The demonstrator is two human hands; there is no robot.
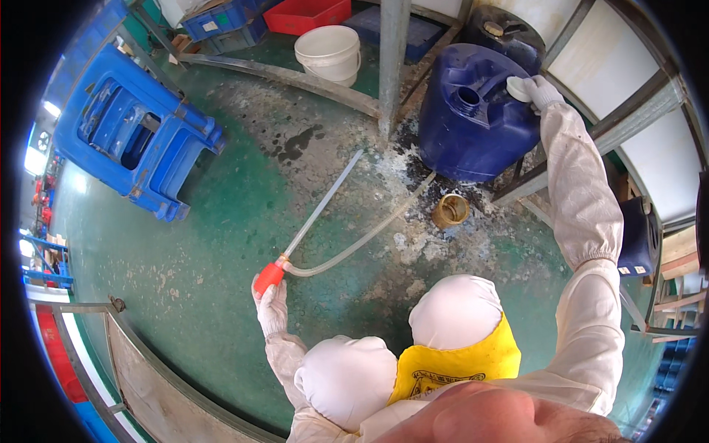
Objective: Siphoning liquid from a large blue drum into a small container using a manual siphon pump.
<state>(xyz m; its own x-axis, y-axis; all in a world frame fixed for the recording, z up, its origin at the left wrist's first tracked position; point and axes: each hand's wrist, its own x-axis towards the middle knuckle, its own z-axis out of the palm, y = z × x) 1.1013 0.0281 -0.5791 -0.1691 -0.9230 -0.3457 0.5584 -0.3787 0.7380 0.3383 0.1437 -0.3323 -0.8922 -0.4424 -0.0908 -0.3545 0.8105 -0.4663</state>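
My gloved left hand (272, 304) is closed round the red bulb of a hand siphon pump (271, 277). From the pump a straight stiff tube (325, 203) points away across the floor, and a bendy clear hose (362, 241) curves toward the foot of a blue jerrycan (473, 144). That jerrycan stands with its round mouth uncovered. At its right top edge, my gloved right hand (545, 94) grips a white screw cap (518, 88), apart from the mouth. A brass-coloured cup (450, 211) sits on the stained floor just in front of the jerrycan.
A dark jerrycan (509, 37) stands behind the blue one, beside metal frame posts (394, 66). Stacked blue stools (136, 133) are at the left. A white bucket (329, 55) and a red crate (306, 15) lie beyond a low rail. A metal-framed panel (159, 369) borders the lower left.
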